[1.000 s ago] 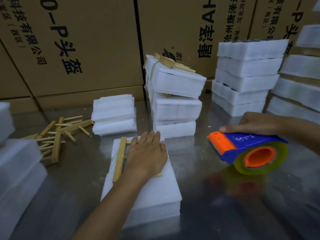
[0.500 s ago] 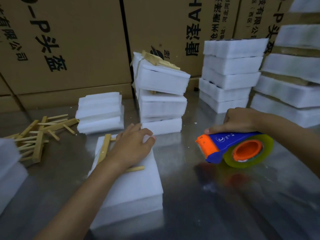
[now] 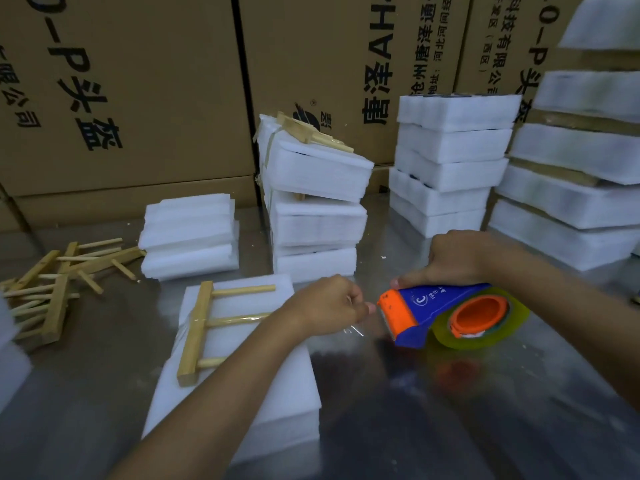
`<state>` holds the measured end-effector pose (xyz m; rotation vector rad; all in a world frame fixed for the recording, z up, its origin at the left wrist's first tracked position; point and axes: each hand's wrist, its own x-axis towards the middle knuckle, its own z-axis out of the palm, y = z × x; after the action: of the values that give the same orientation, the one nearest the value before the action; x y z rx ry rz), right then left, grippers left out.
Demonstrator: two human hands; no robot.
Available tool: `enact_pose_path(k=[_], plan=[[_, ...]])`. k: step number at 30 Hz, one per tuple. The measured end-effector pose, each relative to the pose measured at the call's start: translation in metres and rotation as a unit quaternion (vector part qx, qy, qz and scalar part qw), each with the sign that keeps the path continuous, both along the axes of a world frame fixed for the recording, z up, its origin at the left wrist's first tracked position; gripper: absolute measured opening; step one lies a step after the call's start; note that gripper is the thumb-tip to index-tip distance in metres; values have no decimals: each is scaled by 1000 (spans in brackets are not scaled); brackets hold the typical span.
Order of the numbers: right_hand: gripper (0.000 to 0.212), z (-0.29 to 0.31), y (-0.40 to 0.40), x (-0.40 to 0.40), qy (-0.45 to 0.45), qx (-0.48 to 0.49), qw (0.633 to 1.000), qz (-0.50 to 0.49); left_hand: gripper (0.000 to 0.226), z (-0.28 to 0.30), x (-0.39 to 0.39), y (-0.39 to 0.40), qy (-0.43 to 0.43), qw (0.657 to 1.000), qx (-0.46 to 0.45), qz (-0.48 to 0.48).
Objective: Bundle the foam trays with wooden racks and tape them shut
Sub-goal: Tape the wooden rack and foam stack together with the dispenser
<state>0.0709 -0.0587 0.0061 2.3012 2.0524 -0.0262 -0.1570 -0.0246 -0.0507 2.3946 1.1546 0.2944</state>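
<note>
Head view. Left hand (image 3: 327, 304): fingers curled, thumb and forefinger pinched together right at the orange mouth of the tape dispenser (image 3: 446, 315). A thin glint of clear tape seems to run from the pinch; whether the free end is truly caught I cannot tell. Right hand (image 3: 450, 259): fingers wrapped over the top of the dispenser's blue body, holding it tilted above the metal surface (image 3: 415, 427), roll toward the wrist.

Foam trays (image 3: 242, 358): a white stack lying flat, just behind and below the left knuckles, under the left forearm. Wooden rack (image 3: 202, 327) rests on top of the stack, on the far side from the fingers; a clear strip looks already laid across its middle rung.

Judgement: step in hand is drawing a fresh length of tape. To do it well, pinch the end by its edge only, pull straight out from the mouth, keep the strip taut so it does not fold onto itself, then carry it over the rack and down the stack's side before pressing.

Finished bundles (image 3: 311, 181) stand beyond the fingers; spare racks (image 3: 52, 282) lie well off to the left.
</note>
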Motion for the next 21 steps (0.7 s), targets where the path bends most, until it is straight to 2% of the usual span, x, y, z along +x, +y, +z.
enact_pose_path(k=[7,8,11,13,18,21], plan=[[78,-3,5,-24,-114,-6,993,11,34,1,-3,-9,5,997,48,-56],[77,-3,5,-25,-123,-3,992,4,33,2,-4,-9,-17,997,50,-59],[74,-5,6,-33,-153,6,988,-8,34,5,-13,-8,-188,981,7,-49],[73,-7,3,-35,-155,21,988,-5,35,6,-15,-11,-225,972,-21,-59],[84,-9,-31,-20,-94,152,983,-35,35,8,-12,-12,-261,963,-64,-26],[91,-14,-58,-21,-108,224,966,-65,29,9,-14,-9,-288,954,-81,8]])
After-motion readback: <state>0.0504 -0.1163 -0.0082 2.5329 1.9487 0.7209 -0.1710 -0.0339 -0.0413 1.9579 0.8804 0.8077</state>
